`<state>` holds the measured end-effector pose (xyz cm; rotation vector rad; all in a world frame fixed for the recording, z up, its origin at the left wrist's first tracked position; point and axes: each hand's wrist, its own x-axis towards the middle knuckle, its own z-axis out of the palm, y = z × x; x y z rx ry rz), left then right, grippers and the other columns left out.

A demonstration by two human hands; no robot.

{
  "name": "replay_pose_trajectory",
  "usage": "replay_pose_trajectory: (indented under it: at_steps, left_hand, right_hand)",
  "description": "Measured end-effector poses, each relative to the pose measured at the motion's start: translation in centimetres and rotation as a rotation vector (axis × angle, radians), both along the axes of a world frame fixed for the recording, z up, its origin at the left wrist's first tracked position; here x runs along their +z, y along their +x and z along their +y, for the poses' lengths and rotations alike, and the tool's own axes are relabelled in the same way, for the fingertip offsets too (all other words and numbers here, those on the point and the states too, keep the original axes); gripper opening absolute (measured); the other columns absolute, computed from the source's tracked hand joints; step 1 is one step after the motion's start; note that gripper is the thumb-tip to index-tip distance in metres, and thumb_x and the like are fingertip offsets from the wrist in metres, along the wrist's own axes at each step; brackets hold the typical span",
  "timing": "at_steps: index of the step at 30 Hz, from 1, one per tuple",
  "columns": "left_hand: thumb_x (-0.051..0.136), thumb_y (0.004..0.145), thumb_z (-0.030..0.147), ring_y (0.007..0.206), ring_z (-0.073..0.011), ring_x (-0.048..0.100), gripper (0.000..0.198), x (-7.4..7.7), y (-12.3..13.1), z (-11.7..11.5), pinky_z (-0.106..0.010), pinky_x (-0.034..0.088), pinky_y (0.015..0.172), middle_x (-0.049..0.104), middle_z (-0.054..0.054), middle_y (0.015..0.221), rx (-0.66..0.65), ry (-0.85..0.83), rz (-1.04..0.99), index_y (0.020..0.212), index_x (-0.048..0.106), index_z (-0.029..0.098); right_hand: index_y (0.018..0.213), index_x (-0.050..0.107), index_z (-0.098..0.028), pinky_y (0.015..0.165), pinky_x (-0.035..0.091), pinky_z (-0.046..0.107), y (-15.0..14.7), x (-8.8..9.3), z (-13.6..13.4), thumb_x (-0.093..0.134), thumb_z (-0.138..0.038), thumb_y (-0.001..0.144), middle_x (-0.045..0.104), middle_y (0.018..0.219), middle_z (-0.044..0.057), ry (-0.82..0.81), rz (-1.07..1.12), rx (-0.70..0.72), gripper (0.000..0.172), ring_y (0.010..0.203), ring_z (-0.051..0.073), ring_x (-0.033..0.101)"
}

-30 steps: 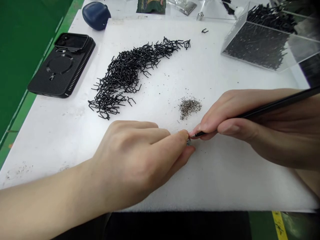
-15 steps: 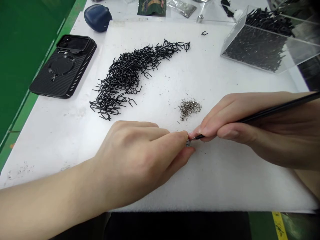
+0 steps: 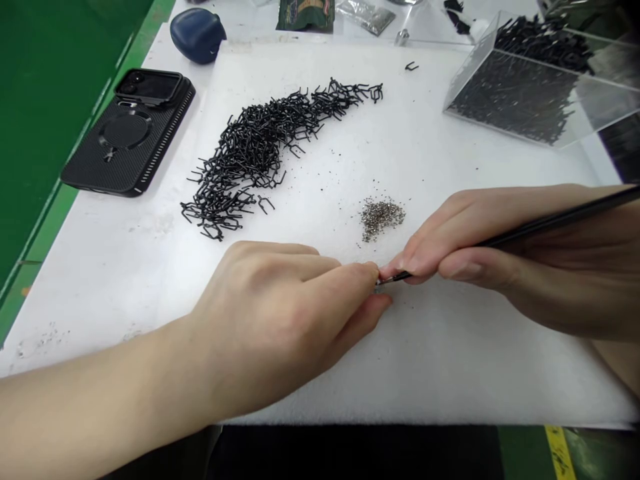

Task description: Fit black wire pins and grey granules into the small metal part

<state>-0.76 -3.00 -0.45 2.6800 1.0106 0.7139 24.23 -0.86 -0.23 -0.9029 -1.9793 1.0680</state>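
We are recording the left hand (image 3: 280, 313) lying knuckles-up on the white pad (image 3: 450, 360), extending from the lower left, with its thumb and forefinger pressing together at their tips. Whatever they are pinching is sitting hidden between them, and we cannot tell what it is. The right hand (image 3: 500, 253) is extending from the right edge and is clamping a slim black tool (image 3: 550, 220) between thumb and forefinger close to its point, the remaining fingers curling under. The tool is slanting up and away to the right past the frame edge, while its tip is meeting the left fingertips (image 3: 367, 272) just above the pad, near the middle of the view. Just beyond the meeting point a small heap of grey specks (image 3: 381, 217) is lying on the pad, apart from both hands. Farther back and to the left a long, curving pile of black clips (image 3: 260, 147) is spreading across the pad, with one stray clip (image 3: 411, 66) lying alone near the far edge. At the far right a clear box (image 3: 607, 100) is standing tilted, holding many more black pieces. Off the pad's left edge a phone (image 3: 130, 130) in a black case is lying face down, and a blue pouch (image 3: 197, 35) is sitting behind it.
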Motion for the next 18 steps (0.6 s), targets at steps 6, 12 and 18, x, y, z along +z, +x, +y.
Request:
replay_pose_trajectory:
  at_steps: [6, 12, 18]
  left_hand:
    - [0.073, 0.097, 0.024, 0.048, -0.0081, 0.044, 0.016, 0.21, 0.08, -0.1, -0.032, 0.034, 0.047, 0.049, 0.009, 0.055, 0.006, 0.018, 0.018, 0.086, 0.079, 0.015]
    - [0.072, 0.097, 0.023, 0.048, -0.0082, 0.043, 0.017, 0.09, -0.06, 0.0, -0.032, 0.033, 0.046, 0.049, 0.009, 0.056, -0.005, 0.015, -0.003, 0.084, 0.078, 0.014]
    - [0.072, 0.096, 0.02, 0.048, -0.0082, 0.042, 0.014, 0.22, 0.12, -0.01, -0.031, 0.034, 0.046, 0.048, 0.009, 0.056, -0.002, 0.009, 0.0, 0.085, 0.078, 0.014]
  right_hand:
    - [0.095, 0.082, -0.03, 0.067, 0.065, 0.035, -0.02, 0.31, -0.19, 0.082, -0.023, 0.092, 0.083, 0.09, -0.001, 0.01, -0.011, -0.004, 0.008, 0.081, 0.022, 0.08]
    - [0.095, 0.082, -0.031, 0.068, 0.065, 0.035, 0.2, 0.34, -0.34, 0.081, -0.023, 0.092, 0.083, 0.091, -0.001, 0.011, -0.025, -0.014, 0.009, 0.081, 0.022, 0.08]
    - [0.095, 0.082, -0.032, 0.069, 0.065, 0.036, 0.03, 0.36, -0.26, 0.081, -0.02, 0.092, 0.083, 0.092, -0.002, -0.005, -0.031, -0.025, 0.012, 0.081, 0.022, 0.08]
